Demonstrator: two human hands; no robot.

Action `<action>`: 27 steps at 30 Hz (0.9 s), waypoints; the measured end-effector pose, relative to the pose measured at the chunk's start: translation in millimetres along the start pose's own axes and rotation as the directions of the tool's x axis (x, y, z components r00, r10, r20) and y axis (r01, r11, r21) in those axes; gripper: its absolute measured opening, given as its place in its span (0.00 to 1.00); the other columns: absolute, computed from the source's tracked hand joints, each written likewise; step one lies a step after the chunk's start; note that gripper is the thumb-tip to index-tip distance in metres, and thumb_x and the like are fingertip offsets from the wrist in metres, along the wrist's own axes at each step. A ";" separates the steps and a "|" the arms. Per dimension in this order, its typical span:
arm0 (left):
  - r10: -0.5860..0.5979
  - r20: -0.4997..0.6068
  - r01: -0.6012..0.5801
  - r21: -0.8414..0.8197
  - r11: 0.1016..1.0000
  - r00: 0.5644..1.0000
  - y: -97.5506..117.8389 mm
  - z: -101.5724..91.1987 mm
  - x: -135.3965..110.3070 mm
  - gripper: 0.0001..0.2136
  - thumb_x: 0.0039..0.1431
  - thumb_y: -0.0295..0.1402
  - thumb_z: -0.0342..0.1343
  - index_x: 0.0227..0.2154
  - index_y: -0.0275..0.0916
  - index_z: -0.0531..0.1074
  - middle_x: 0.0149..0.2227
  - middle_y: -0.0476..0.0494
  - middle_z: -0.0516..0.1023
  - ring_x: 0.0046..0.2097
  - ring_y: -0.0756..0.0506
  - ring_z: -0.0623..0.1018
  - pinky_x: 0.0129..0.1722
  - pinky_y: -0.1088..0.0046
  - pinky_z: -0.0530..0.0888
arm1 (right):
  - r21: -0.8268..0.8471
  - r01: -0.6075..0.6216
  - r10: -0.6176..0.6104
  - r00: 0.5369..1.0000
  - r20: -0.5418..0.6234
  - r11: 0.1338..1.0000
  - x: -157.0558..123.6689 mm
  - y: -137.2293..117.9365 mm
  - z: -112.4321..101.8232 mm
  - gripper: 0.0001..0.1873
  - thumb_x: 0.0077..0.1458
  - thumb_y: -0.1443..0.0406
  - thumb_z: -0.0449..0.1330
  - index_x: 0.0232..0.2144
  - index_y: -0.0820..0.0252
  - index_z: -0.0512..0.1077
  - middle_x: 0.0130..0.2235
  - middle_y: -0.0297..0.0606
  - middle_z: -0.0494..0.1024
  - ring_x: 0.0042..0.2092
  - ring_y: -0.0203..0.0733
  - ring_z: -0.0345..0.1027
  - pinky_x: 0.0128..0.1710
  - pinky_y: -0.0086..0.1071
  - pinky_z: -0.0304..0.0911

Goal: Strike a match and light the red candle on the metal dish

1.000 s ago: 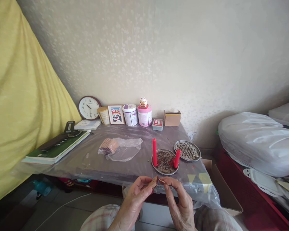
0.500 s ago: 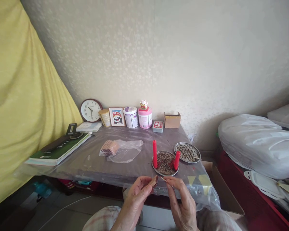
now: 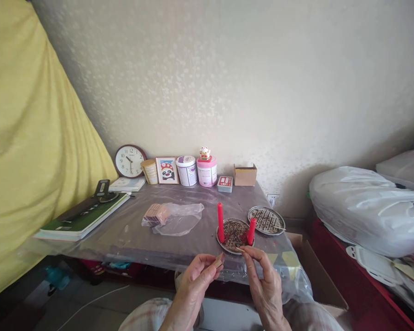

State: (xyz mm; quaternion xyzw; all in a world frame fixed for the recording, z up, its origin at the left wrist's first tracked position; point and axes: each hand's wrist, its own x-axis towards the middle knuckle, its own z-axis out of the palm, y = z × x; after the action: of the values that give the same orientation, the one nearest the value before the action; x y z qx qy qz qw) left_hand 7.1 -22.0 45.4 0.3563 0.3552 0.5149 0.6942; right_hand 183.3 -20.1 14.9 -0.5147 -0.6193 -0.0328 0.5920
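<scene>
Between the thumb and fingers of my left hand (image 3: 198,280) is a small brown matchbox (image 3: 220,261), held in front of the table's near edge. My right hand (image 3: 263,278) pinches a thin matchstick (image 3: 239,249), apart from the box and to its right. No flame shows on the match. Just beyond my hands, a round metal tray (image 3: 233,228) covered in dark burnt bits holds two upright red candles. The tall candle (image 3: 221,223) stands on its left side, the shorter candle (image 3: 251,231) on its right. Neither candle shows a flame.
A second round tray (image 3: 267,220) with a stick on it lies behind right. A plastic bag of matchboxes (image 3: 157,214) sits mid-table. A green book (image 3: 86,216) lies left. A clock (image 3: 130,161), tubs (image 3: 186,171) and a cardboard box (image 3: 244,175) line the wall.
My right hand has moved the match away from the matchbox, slightly right and up. My left hand still holds the box in nearly the same place. The view has shifted slightly.
</scene>
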 end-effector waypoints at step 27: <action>0.035 0.023 -0.035 0.006 0.999 0.999 -0.6 -1.4 -2.0 0.13 0.47 0.42 0.65 0.33 0.39 0.77 0.39 0.41 0.80 0.47 0.39 0.75 0.50 0.61 0.65 | -0.055 0.066 -0.064 0.998 0.022 0.996 4.5 1.6 8.2 0.06 0.61 0.67 0.54 0.37 0.57 0.72 0.35 0.40 0.80 0.37 0.42 0.77 0.37 0.33 0.73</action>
State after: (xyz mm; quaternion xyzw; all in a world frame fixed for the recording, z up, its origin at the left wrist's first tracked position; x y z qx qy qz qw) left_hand 5.7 -23.9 44.4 0.3704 0.3426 0.5217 0.6879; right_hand 179.7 -11.3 14.9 -0.5109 -0.6406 -0.0639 0.5697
